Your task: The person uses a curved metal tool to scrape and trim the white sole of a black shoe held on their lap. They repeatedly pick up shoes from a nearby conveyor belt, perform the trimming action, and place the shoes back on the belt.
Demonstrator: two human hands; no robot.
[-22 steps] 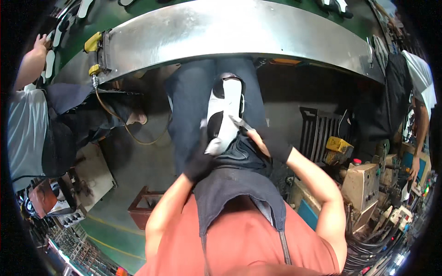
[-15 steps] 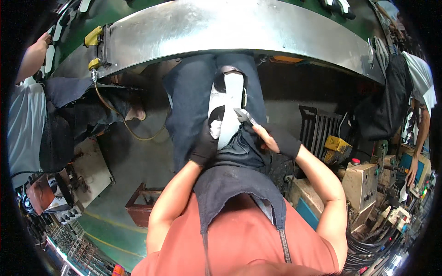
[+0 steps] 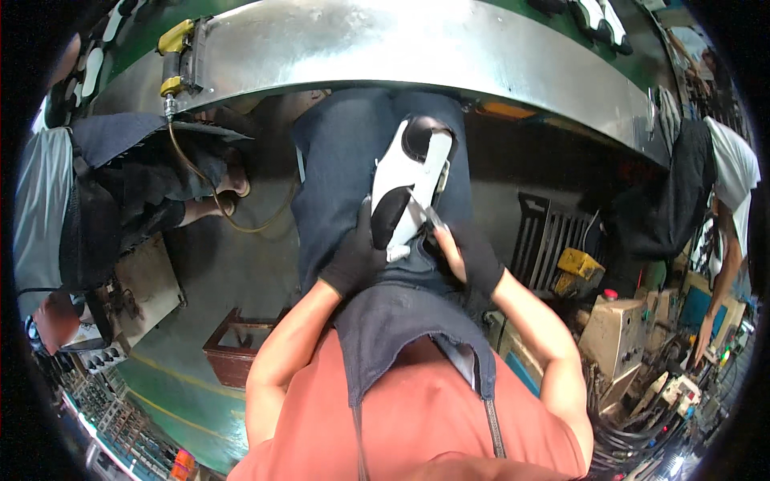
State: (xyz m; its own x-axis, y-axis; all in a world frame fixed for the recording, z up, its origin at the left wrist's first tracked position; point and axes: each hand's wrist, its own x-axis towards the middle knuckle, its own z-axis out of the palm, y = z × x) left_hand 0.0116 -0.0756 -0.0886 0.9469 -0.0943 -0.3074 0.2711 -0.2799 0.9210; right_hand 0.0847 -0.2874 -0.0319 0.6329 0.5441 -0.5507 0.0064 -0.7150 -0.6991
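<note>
One white-and-black shoe [image 3: 409, 186] lies heel-up on the lap over the blue jeans [image 3: 345, 176], below one curved metal table [image 3: 417, 44]; the left hand [image 3: 353, 258], in one black glove, is closed around its dark toe end, and the right hand [image 3: 465, 252], also gloved in black, pinches one small tool [image 3: 433, 218] against the shoe's side. Two other people stand by, one at the left [image 3: 48, 208] and one at the right [image 3: 722, 200]; one yellow fitting [image 3: 175, 60], one hose [image 3: 233, 216], one red-brown box [image 3: 233, 353].
</note>
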